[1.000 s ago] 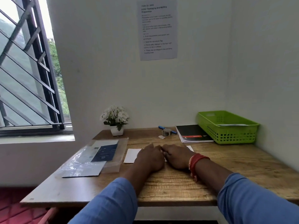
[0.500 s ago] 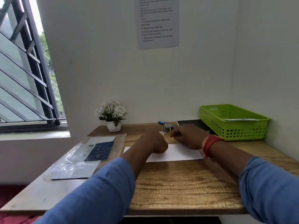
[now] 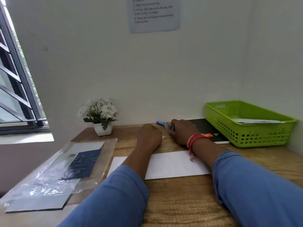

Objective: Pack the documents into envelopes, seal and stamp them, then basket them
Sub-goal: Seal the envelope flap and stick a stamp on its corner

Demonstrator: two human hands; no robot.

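Both hands have left the white envelope (image 3: 172,164): right hand (image 3: 182,133) grasps a small blurred object (image 3: 168,126) at twelve o'clock, left hand (image 3: 149,136) clenched, likely sealing next.

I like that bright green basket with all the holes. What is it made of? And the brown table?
The green lattice basket looks like moulded plastic: even colour, slight sheen, neat square holes. The brown table shows matt wood grain, though it may be printed laminate.
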